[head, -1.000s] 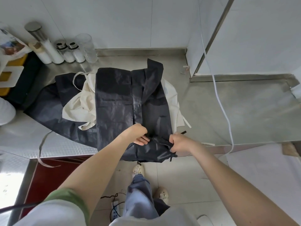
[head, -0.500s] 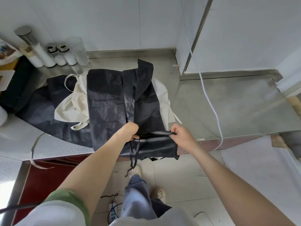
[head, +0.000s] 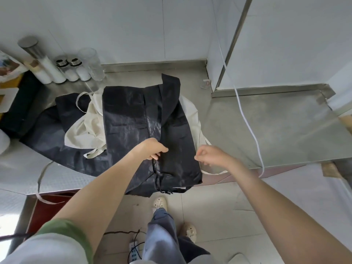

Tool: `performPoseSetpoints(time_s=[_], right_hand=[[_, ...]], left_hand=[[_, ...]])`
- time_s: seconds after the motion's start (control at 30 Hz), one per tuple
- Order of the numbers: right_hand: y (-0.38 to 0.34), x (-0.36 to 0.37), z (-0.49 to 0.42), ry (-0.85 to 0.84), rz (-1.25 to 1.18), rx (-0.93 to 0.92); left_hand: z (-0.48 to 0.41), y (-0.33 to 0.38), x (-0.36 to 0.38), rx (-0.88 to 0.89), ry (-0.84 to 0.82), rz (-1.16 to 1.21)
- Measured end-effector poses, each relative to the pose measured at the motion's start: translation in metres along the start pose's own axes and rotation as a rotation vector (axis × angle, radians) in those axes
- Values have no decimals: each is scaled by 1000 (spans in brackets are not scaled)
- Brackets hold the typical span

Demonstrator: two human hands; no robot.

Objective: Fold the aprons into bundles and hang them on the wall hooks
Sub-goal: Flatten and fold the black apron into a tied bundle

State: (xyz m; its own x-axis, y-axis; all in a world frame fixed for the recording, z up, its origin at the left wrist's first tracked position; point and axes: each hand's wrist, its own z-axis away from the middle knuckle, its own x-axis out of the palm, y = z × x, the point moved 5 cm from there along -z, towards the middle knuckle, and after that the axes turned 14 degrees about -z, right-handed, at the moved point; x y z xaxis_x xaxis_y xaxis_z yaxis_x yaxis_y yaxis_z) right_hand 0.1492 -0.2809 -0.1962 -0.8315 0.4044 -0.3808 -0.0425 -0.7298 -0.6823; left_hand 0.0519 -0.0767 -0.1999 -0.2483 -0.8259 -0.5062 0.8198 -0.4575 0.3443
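A black apron [head: 133, 121], folded lengthwise into a long panel, lies on the steel counter [head: 276, 130] with its near end hanging over the front edge. My left hand [head: 152, 149] grips the apron's black tie strap [head: 157, 174] at the panel's middle seam; the strap trails down over the hanging end. Just off the panel's right edge, my right hand [head: 211, 157] hovers with curled fingers and nothing visible in it. A cream apron [head: 83, 130] lies crumpled under the black one, on top of another dark apron [head: 43, 134] spread to the left.
Jars and shakers [head: 62, 71] stand at the back left against the wall. A white cord [head: 247, 121] hangs down across the counter on the right. My feet and a power strip [head: 134, 252] are on the tiled floor below the counter edge.
My right hand has let go of the strap it was pulling across the apron's near end and moved right. The left hand keeps its hold at the middle.
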Motion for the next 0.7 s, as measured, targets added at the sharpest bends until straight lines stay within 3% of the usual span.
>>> performPoseSetpoints(time_s=[0.27, 0.4, 0.53, 0.7], right_hand=[[-93, -8, -54, 62, -123, -114], [-130, -5, -90, 95, -220, -150], [-143, 5, -106, 47, -442, -27], [-148, 0, -113, 31, -326, 0]], left_hand=[[-11, 33, -77, 163, 274, 249], [-33, 46, -101, 186, 256, 457], [-46, 42, -97, 127, 153, 621], [-55, 43, -108, 137, 15, 719]])
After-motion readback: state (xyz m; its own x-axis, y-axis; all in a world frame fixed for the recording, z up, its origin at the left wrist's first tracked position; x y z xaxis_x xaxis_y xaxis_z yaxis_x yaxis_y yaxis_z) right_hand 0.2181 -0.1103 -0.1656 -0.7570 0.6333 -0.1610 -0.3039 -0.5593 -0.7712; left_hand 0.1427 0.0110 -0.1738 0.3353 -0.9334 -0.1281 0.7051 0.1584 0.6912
